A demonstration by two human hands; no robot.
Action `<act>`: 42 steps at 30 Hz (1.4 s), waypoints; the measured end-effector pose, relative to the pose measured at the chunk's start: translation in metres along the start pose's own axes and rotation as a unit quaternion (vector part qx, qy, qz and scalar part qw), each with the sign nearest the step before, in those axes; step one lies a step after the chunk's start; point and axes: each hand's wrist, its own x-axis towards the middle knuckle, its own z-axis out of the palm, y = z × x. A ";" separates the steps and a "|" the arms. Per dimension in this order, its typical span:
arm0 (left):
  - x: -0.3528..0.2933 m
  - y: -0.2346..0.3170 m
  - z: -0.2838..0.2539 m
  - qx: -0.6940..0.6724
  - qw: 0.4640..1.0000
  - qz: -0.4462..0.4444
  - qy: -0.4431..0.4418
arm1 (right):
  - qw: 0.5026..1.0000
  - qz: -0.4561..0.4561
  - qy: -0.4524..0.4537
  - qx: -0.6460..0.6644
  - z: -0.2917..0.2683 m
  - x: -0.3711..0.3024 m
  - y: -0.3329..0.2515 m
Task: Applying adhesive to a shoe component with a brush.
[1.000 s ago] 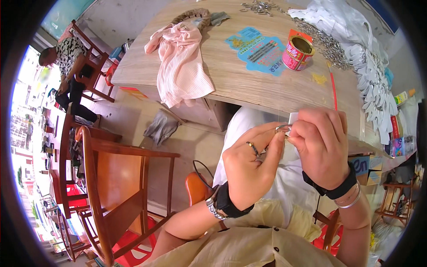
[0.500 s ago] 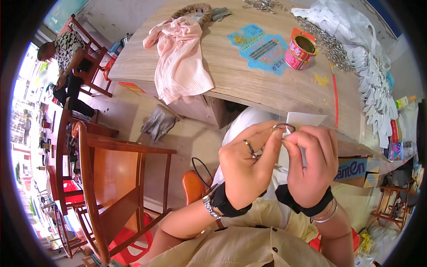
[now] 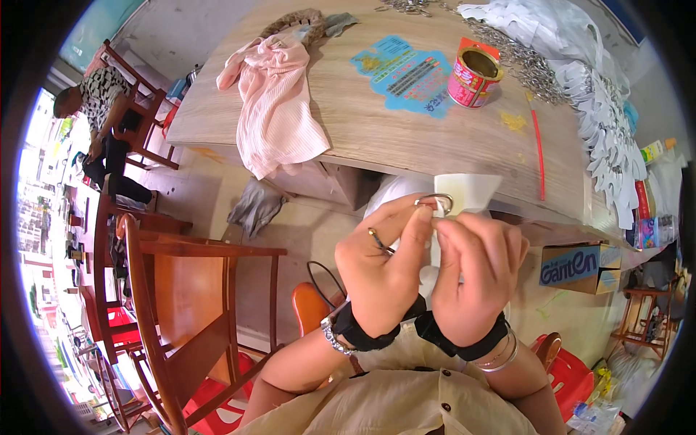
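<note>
Metal loop's pinched in the left hand, just in front of the surface, probably so it's kept steady. White tag looks pinched by the right hand. Metal bits are heaped farther back, presumably to be easily reached.

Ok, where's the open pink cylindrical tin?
Head view, upper right: the tin stands on the pale wooden table, between the blue wavy-edged sheet and the silvery metal pieces.

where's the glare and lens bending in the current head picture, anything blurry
All in the head view: glare washes out the background at far left; the front edge of the wooden table bows; left hand and right hand look fairly crisp, the metal piece too tiny to judge well.
</note>
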 end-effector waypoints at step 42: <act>0.015 0.026 -0.035 -0.340 0.897 -0.256 -0.122 | 0.994 -0.101 -0.042 0.017 -0.026 0.005 0.015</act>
